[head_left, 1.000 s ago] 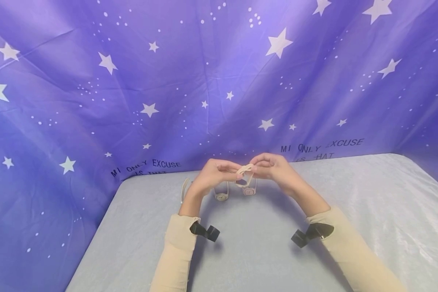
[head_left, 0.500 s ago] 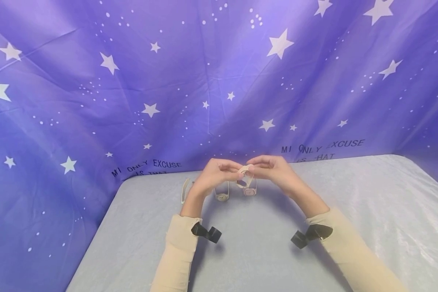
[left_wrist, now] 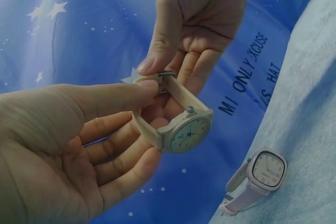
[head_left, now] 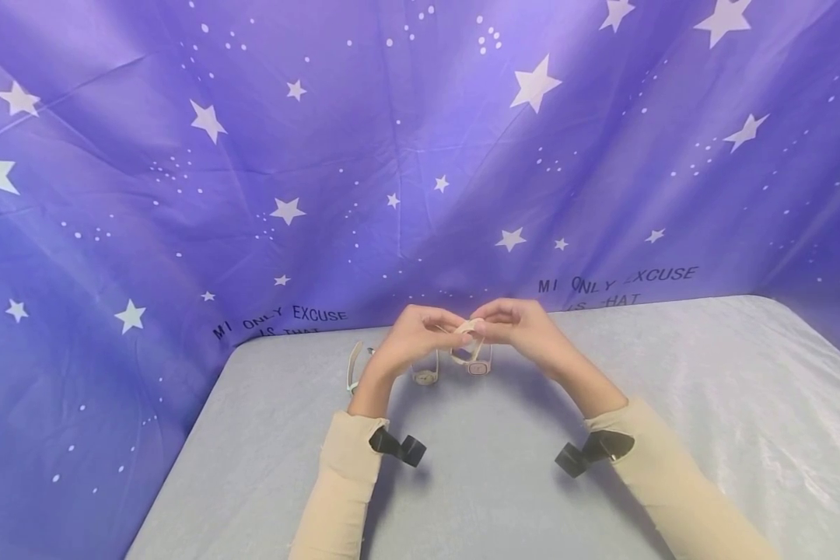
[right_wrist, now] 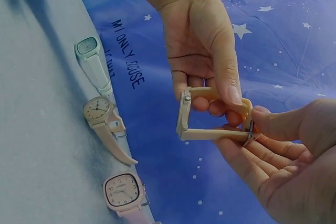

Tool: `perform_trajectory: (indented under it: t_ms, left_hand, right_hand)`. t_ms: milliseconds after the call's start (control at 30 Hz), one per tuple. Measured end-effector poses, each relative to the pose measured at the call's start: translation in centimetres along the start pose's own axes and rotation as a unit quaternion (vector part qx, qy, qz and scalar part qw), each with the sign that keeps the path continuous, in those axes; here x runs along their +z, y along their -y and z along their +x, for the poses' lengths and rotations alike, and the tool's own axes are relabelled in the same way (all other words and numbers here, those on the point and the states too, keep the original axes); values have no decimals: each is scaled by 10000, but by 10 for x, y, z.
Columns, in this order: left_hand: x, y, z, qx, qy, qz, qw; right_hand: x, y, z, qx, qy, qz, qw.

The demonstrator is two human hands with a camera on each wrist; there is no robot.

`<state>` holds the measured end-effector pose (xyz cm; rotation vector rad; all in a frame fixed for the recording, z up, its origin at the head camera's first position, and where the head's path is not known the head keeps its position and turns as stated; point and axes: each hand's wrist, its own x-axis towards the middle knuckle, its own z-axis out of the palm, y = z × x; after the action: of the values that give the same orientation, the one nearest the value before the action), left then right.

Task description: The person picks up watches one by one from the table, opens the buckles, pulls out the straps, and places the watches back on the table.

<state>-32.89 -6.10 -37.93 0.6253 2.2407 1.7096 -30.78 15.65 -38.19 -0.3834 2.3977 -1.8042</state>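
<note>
Both hands hold a cream wristwatch [left_wrist: 188, 134] in the air above the back of the table. Its strap is bent into a loop, with the round dial hanging on the side away from the fingers. My left hand [head_left: 420, 336] pinches one strap part between thumb and fingers. At the metal buckle [right_wrist: 251, 131], my right hand [head_left: 525, 327] grips the strap with its thumb and fingertips. The strap tip lies by the buckle in the left wrist view; fingers partly cover it, so whether it is fastened cannot be told.
A pink square watch [right_wrist: 123, 190], a beige round watch [right_wrist: 97, 109] and a mint-green watch [right_wrist: 88, 49] stand in a row on the grey cloth-covered table [head_left: 490, 467]. My left forearm partly hides the green one in the head view. A purple star-printed curtain [head_left: 364, 155] hangs behind.
The strap loop between my fingertips has turned and sunk slightly, and my right fingers have come a little nearer to the left ones. Both hands still hold the watch.
</note>
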Motion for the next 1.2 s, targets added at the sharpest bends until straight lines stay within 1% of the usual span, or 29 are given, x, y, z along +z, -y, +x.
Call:
perform_trajectory:
  t_ms: [233,333,433,500,700,933,1200]
  left_hand:
    - [-2,1,0,41,-12,-62,10000]
    - [-2,1,0,97,-64,-81,9999]
    - [-1,1,1,107,-107,-61,9999]
    - [0,1,0,78,-126,10,9999]
    - [3,1,0,58,-183,353,9992]
    - [4,1,0,70,-206,372,9991]
    - [2,0,1,8,-242,454,9987]
  right_hand:
    - [1,1,1,5,126,478,9988]
    - [1,0,2,7,152,575,9982]
    - [1,0,2,21,169,524,9985]
    - [2,-1,1,22,179,361,9992]
    - [3,-1,-1,-166,125,-146,9997]
    - [4,-2,1,-227,-134,-229,9994]
    - [4,0,1,-189,-211,-163,9995]
